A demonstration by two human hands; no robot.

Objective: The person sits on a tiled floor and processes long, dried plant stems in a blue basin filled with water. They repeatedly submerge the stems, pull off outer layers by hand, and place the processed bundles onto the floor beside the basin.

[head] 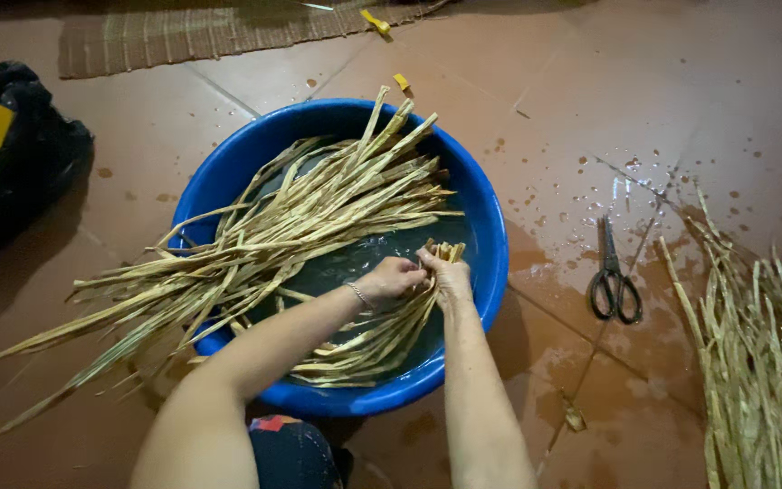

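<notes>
A small bundle of dried plant strips (382, 337), pale yellow and flat, is gripped at its upper end by both hands just right of the frame's centre, its loose tails trailing down and left into the water. The left hand (394, 276), a thin bracelet at the wrist, is clenched around the strips from the left; the right hand (450, 276) closes on the same end from the right, the cut tips (450, 250) poking up between the two hands. Both forearms reach in from the bottom edge of the frame.

The bundle lies in a round blue basin (492, 237) holding shallow, dark water at the centre of the picture. A far larger sheaf of the same strips (305, 213) fans across the basin from upper right to lower left, its long ends hanging over the rim onto the reddish-brown tiled floor (590, 100).

Judged from the grip, the handling goes best with the ends kept even and pinched tight, so that no strip slides out, and with the tails held under the water rather than across the big sheaf, where they could tangle.

To the right of the basin, on wet, splashed tiles, lie black-handled scissors (615, 276). Further right, along the frame's edge, rests another heap of strips (758, 362). A woven mat (183, 36) runs along the top edge, a black bag (33, 145) sits at upper left, and small yellow scraps (376, 22) dot the floor above the basin.
</notes>
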